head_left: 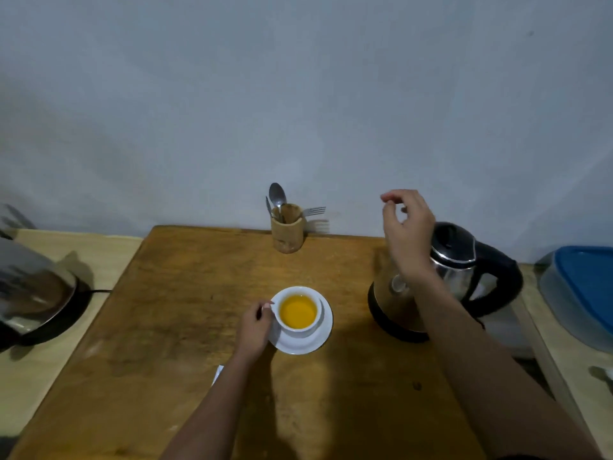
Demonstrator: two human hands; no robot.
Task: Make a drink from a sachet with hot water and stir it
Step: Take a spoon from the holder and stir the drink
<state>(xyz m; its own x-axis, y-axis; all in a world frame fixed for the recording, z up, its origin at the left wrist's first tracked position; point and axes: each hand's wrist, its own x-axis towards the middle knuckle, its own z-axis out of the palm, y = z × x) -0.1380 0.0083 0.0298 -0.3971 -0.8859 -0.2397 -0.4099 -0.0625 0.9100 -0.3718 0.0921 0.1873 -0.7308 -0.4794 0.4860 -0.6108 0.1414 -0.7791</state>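
A white cup point(317, 321) full of orange-yellow drink stands on a white saucer point(323, 341) in the middle of the wooden table point(185, 327). My left hand point(254, 325) grips the cup's left side, thumb at the rim. My right hand point(406, 232) hovers in the air left of the steel kettle point(457, 277), fingers curled and apart, holding nothing. The kettle sits on its black base at the right. A wooden holder point(288, 232) with a spoon point(277, 195) and a fork stands at the table's back edge. A white corner, perhaps the sachet point(218, 374), peeks out from under my left forearm.
A shiny metal pot point(33, 287) on a black base with a cord sits on the left counter. A plastic container with a blue lid point(583, 287) rests on the right counter. A grey wall runs behind the table.
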